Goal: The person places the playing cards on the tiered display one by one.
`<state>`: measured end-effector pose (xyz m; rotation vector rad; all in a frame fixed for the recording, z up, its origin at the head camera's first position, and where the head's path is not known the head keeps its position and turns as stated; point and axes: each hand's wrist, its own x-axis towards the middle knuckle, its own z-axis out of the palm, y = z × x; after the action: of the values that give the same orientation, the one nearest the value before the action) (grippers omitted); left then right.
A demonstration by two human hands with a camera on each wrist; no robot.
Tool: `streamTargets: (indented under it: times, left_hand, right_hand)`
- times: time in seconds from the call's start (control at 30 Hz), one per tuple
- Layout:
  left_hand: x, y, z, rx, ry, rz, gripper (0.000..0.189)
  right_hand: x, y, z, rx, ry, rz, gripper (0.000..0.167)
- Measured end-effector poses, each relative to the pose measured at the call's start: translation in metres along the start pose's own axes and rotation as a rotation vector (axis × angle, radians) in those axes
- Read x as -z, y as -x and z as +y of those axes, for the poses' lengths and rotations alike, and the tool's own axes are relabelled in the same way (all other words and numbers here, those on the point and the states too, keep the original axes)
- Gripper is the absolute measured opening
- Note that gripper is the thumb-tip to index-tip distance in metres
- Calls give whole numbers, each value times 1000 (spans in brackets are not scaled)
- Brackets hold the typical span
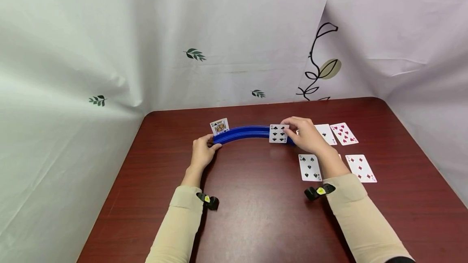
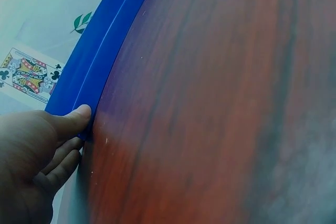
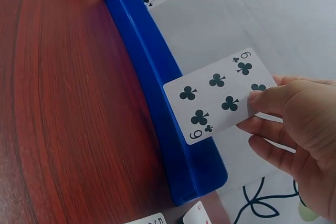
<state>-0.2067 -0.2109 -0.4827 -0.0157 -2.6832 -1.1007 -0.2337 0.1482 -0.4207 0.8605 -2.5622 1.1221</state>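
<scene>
In the head view, the blue card holder (image 1: 245, 134) arcs along the far part of the worktop (image 1: 252, 198), nearer its far edge than its near one, with the king of clubs (image 1: 220, 126) leaning at its left end. The left hand (image 1: 202, 153) pinches that end, while the right hand (image 1: 306, 135) has the six of clubs (image 1: 278, 134) by one side, over the holder's right part. Toward the worktop's right edge lie the five of spades (image 1: 310, 168), the five of diamonds (image 1: 360, 169) and a heart card (image 1: 344, 134); the right forearm passes close by them, so keeping it lifted should spare them a nudge. In the left wrist view, the thumb lies over the holder's end and the fingers bend in beneath, a nearly closed grip; that steady hold seems right, provided it presses down without twisting and leaves the king undisturbed. In the right wrist view, the thumb is on the six's face with fingers behind, a light pinch at one end, the rest of the card free above the holder. Whether its lower edge meets the groove cannot be told. To seat it well, align that edge with the curve, lower it straight, and let go only once it stands unaided.
</scene>
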Motion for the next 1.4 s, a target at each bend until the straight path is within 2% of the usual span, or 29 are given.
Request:
streamTargets:
  times: [0.4,1.03,1.4]
  left_hand:
    - [2,0,3,24,-22,-11,42]
    - [3,2,5,46,-3,-10,43]
    - [3,2,3,26,-5,-6,42]
  right_hand:
    - [-8,-8,-7,35,-8,-14,16]
    - [-23,-22,-21,97,-14,-3,14]
    - [-34,-30,-32,132,-23,-10,15]
